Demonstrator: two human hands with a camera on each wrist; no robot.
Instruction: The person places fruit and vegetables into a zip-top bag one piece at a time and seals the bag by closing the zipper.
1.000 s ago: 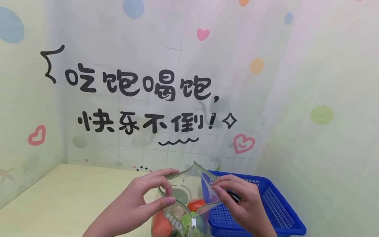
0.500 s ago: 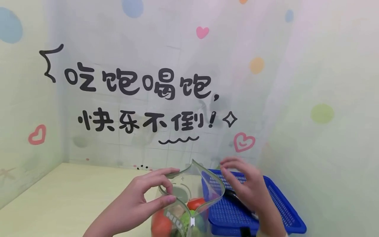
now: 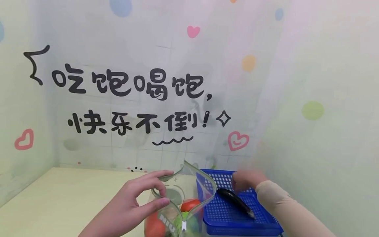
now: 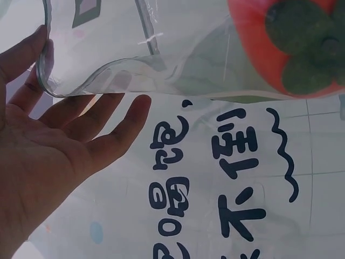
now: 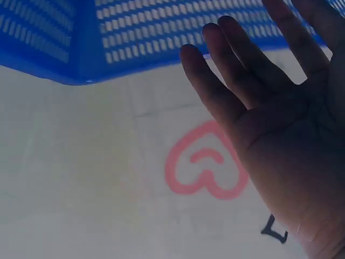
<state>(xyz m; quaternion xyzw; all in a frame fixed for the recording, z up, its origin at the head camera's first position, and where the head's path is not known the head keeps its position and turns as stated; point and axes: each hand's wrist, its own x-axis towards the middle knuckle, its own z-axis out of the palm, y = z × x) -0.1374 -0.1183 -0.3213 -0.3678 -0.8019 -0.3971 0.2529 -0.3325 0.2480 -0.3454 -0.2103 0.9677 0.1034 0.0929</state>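
My left hand [image 3: 127,200] grips the rim of a clear zip bag [image 3: 167,223], thumb on the near edge and fingers at the left side. The bag's mouth gapes wide, with a white slider at the front. Through its wall show red-orange produce [image 3: 189,204] and a green piece [image 3: 181,221]. In the left wrist view, one red item [image 4: 250,38] has a dark green leafy cap. To the right, my right hand [image 3: 248,180] is over the blue basket, blurred, its fingers extended in the right wrist view. An eggplant [image 3: 235,200] lies in the basket beside it.
The blue perforated basket [image 3: 213,220] stands right of the bag, close to it. A pale yellow tabletop [image 3: 74,194] extends to the left. Behind rises a printed wall covering [image 3: 165,39] with dark lettering; another panel closes off the right side.
My right hand has let go of the bag's right rim and moved right, over the basket, uncovering the eggplant. My left hand keeps its hold. The head view has turned slightly right.
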